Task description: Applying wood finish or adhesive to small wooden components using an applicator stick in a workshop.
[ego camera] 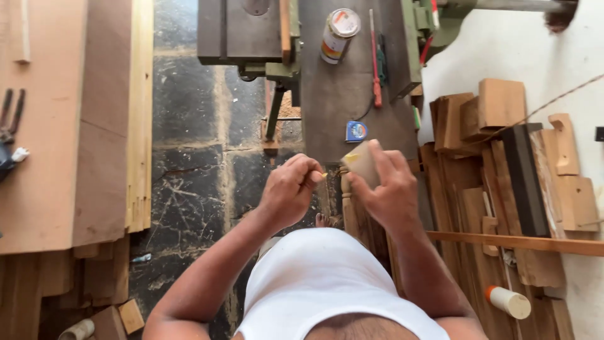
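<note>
A person is looking down at both hands. The right hand (385,189) is gripping a small pale wooden block (360,162), probably light and stiff, best pinched by its flat faces. The left hand (290,189) is closing on something small and yellowish. On the far surface (340,94), a lidded tin can (337,34) is lying tilted, its contents hidden.

We see a dark machine table (340,94) bearing a tin can (336,34), a red-handled tool (375,56) and a blue tape measure (356,131).
</note>
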